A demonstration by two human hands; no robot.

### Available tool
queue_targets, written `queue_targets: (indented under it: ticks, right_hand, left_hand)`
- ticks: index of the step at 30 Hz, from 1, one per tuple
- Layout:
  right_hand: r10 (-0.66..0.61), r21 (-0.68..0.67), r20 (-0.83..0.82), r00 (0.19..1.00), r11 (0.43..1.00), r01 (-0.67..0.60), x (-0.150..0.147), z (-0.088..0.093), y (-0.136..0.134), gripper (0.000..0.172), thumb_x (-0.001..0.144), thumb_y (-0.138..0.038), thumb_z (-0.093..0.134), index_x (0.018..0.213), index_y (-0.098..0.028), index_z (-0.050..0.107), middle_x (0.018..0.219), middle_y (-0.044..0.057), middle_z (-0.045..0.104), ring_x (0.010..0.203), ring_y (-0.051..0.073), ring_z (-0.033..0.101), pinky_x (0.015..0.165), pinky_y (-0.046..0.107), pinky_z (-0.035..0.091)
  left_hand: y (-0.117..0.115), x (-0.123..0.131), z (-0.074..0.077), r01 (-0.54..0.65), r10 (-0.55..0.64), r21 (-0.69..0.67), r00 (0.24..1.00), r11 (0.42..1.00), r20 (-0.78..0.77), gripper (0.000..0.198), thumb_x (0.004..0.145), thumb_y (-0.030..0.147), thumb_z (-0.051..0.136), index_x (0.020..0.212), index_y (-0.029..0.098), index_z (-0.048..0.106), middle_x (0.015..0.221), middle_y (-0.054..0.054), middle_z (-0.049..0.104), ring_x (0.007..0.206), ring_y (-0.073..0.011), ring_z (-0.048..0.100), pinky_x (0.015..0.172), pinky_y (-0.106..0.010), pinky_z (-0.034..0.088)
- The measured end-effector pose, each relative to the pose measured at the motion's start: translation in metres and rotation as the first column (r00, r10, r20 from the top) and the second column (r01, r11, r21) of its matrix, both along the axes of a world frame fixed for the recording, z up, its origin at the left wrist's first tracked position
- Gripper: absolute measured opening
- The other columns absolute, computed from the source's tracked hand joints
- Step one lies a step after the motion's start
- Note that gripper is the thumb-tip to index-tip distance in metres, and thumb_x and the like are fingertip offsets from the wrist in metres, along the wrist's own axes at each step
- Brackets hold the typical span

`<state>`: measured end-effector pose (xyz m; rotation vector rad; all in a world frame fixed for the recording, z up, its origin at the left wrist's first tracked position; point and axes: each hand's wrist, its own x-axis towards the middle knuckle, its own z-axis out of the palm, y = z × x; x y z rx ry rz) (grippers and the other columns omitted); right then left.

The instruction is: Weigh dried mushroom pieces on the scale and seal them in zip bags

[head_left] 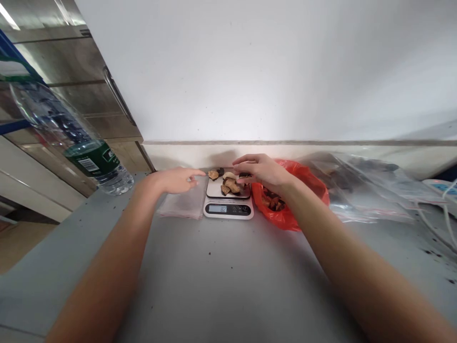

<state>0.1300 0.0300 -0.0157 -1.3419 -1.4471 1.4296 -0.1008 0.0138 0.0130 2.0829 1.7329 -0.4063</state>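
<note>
A small digital kitchen scale [228,208] sits at the far middle of the grey table, its display lit. Several brown and dark dried pieces [230,185] lie on its platform. My right hand [262,172] hovers over the platform's right side, fingers curled in a pinch on a dark dried piece [244,175]. My left hand [178,180] rests beside the scale's left edge, over a flat clear plastic bag [182,205], fingers bent with the index pointing toward the scale. A red plastic bag [293,200] with more dried pieces stands open just right of the scale.
A large clear water bottle with a green label [76,138] stands at the left edge of the table. Clear plastic bags [360,186] lie at the right, with white cables [439,214] beyond. A white wall [271,71] backs the table. Dark crumbs dot the grey surface [228,276].
</note>
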Motion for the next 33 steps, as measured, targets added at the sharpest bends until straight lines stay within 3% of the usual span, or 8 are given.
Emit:
queue_targets:
  ticks: [6, 9, 13, 17, 25, 29, 33]
  right_hand:
    - [-0.053, 0.027, -0.068, 0.996, 0.998, 0.055, 0.002, 0.000, 0.001, 0.010, 0.094, -0.009, 0.066, 0.088, -0.014, 0.072, 0.116, 0.012, 0.076, 0.091, 0.014, 0.075, 0.083, 0.023, 0.063]
    - [-0.089, 0.116, -0.015, 0.996, 0.989, 0.090, 0.010, 0.009, 0.001, 0.013, 0.095, -0.009, 0.065, 0.085, -0.015, 0.071, 0.107, 0.012, 0.077, 0.088, 0.015, 0.074, 0.081, 0.025, 0.063]
    - [-0.169, 0.185, 0.182, 0.969, 0.973, 0.135, 0.022, 0.026, -0.003, 0.015, 0.094, -0.009, 0.067, 0.082, -0.016, 0.070, 0.084, 0.007, 0.075, 0.070, 0.014, 0.070, 0.073, 0.028, 0.061]
    - [-0.160, 0.225, 0.338, 0.927, 0.971, 0.085, 0.031, 0.033, -0.006, 0.014, 0.093, -0.011, 0.069, 0.080, -0.017, 0.071, 0.080, 0.006, 0.075, 0.068, 0.014, 0.069, 0.074, 0.029, 0.059]
    - [-0.103, 0.255, 0.461, 0.882, 0.967, -0.020, 0.034, 0.032, -0.005, 0.007, 0.090, -0.014, 0.070, 0.086, -0.016, 0.075, 0.088, 0.010, 0.079, 0.077, 0.018, 0.073, 0.075, 0.031, 0.058]
    - [-0.095, 0.245, 0.526, 0.845, 0.969, -0.044, 0.032, 0.034, -0.007, 0.009, 0.093, -0.016, 0.069, 0.094, -0.016, 0.078, 0.097, 0.010, 0.081, 0.079, 0.017, 0.073, 0.075, 0.028, 0.057]
    - [-0.059, 0.239, 0.571, 0.819, 0.966, -0.097, 0.031, 0.032, -0.006, 0.011, 0.095, -0.019, 0.068, 0.098, -0.016, 0.079, 0.101, 0.010, 0.082, 0.083, 0.018, 0.074, 0.076, 0.029, 0.057]
  left_hand:
    - [0.001, -0.001, -0.002, 0.032, -0.032, 0.007, 0.999, 0.999, -0.010, 0.065, 0.101, 0.038, 0.032, 0.165, 0.028, 0.036, 0.166, -0.008, 0.047, 0.144, -0.0293, 0.053, 0.116, -0.040, 0.044]
    - [0.001, -0.002, -0.001, 0.025, -0.025, 0.012, 1.000, 1.000, -0.009, 0.065, 0.101, 0.039, 0.032, 0.165, 0.027, 0.036, 0.165, -0.009, 0.049, 0.142, -0.0288, 0.055, 0.115, -0.038, 0.044]
    - [-0.002, 0.000, 0.003, 0.010, -0.009, 0.015, 1.000, 1.000, -0.014, 0.064, 0.103, 0.039, 0.029, 0.165, 0.026, 0.037, 0.163, -0.009, 0.052, 0.140, -0.0285, 0.057, 0.116, -0.038, 0.043]
    - [0.000, -0.002, 0.000, 0.008, -0.008, 0.003, 1.000, 1.000, -0.005, 0.064, 0.103, 0.041, 0.031, 0.165, 0.026, 0.037, 0.164, -0.009, 0.050, 0.142, -0.0300, 0.055, 0.116, -0.040, 0.043]
    - [0.004, -0.009, -0.004, 0.029, -0.029, 0.010, 1.000, 1.000, -0.004, 0.065, 0.100, 0.043, 0.034, 0.163, 0.029, 0.038, 0.165, -0.009, 0.048, 0.142, -0.0301, 0.054, 0.115, -0.042, 0.044]
    - [0.002, -0.013, 0.002, -0.008, 0.004, -0.084, 0.999, 0.996, -0.040, 0.055, 0.092, 0.055, 0.048, 0.137, 0.027, 0.063, 0.149, -0.011, 0.063, 0.126, -0.0347, 0.063, 0.101, -0.042, 0.052]
    - [0.001, -0.015, -0.002, 0.007, -0.020, -0.186, 0.997, 0.982, -0.068, 0.057, 0.064, 0.063, 0.076, 0.107, 0.026, 0.070, 0.114, -0.010, 0.075, 0.104, -0.0368, 0.068, 0.085, -0.041, 0.055]
